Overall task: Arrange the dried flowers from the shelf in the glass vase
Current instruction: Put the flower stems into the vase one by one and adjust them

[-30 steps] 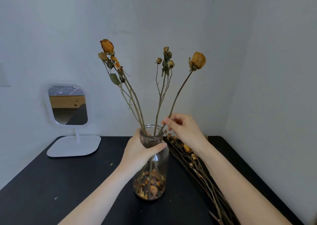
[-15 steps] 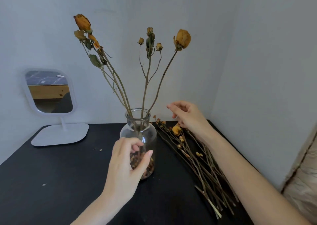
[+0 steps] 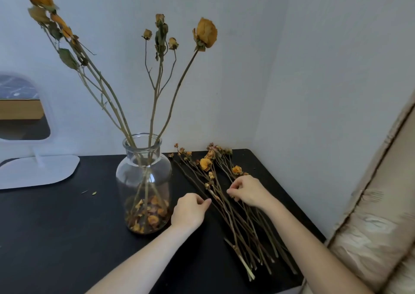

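The glass vase stands upright on the worktop with several long stems in it; the loose dried flowers lie flat just right of it. We judge stem selection to be in hand: the right grip curls its fingers round stems in the pile, while the left grip touches the pile's left edge, and we cannot tell whether it holds one. The next move calls for isolating one brittle stem and feeding its cut end into the vase neck.

a home corner: vanity mirror on a black table, white walls.
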